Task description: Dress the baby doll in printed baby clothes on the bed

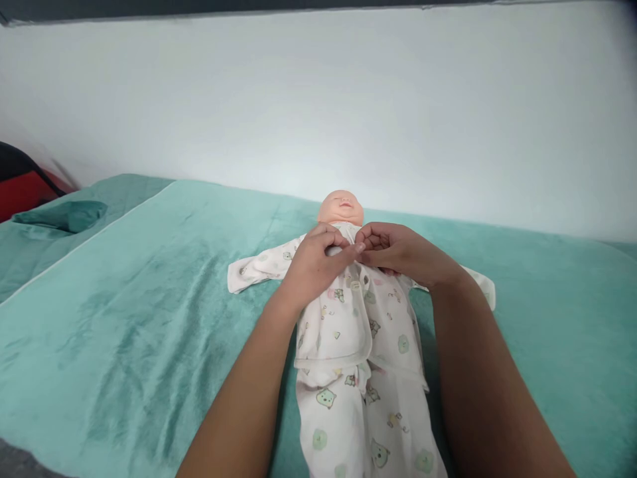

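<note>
A baby doll [340, 206] lies on its back on a teal blanket [149, 299], head toward the wall. It wears a white printed shirt [343, 318] and matching trousers [358, 418]. My left hand [318, 259] pinches the left edge of the shirt's front at the chest, just under the doll's chin. My right hand [398, 252] is curled closed on the opposite edge. The fingertips of both hands meet at the shirt's opening. The shirt's sleeves spread out to either side.
A pale wall [318, 106] rises right behind the bed. A teal pillow [64, 216] and a red and black object [22, 182] lie at the far left. The blanket stretches wide on both sides of the doll.
</note>
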`<state>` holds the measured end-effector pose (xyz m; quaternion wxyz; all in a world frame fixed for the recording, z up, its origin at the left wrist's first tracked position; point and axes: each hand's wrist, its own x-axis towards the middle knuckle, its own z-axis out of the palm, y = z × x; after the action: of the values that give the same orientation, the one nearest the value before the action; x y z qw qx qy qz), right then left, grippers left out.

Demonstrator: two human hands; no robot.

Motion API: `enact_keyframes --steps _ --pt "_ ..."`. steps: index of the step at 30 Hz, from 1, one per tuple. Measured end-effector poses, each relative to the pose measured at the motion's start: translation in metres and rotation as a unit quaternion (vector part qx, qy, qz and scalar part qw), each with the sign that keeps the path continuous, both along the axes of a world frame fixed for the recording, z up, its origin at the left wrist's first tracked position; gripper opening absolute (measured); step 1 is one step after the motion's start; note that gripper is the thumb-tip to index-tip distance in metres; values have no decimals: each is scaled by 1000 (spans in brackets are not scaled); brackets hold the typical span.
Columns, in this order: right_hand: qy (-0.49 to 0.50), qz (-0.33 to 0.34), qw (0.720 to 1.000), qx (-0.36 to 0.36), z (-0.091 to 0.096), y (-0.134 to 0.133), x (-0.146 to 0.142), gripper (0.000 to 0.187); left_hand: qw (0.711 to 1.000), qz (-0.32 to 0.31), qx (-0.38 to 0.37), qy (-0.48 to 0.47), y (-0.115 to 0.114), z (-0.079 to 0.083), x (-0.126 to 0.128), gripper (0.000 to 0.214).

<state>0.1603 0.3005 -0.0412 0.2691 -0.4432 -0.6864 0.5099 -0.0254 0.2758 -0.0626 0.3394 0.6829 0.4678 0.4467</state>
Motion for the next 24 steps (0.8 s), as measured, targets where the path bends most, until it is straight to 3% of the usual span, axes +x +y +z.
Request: enact_keyframes --steps 10,13,15,19,24 --pt "60 24 998 -4 -11 8 6 25 993 -39 -64 -89 1 2 -3 13" --pt "69 15 997 -12 -13 10 6 22 991 -15 -59 -115 1 -2 -4 4" --pt "64 4 998 -3 -13 9 4 20 990 -6 -59 -131 2 -2 -9 12" --pt "-27 -25 998 53 0 -9 -3 34 989 -73 -94 -83 -5 11 -25 14" --pt "-220 -49 971 84 24 -51 -7 45 971 -196 -133 21 -19 32 -36 18"
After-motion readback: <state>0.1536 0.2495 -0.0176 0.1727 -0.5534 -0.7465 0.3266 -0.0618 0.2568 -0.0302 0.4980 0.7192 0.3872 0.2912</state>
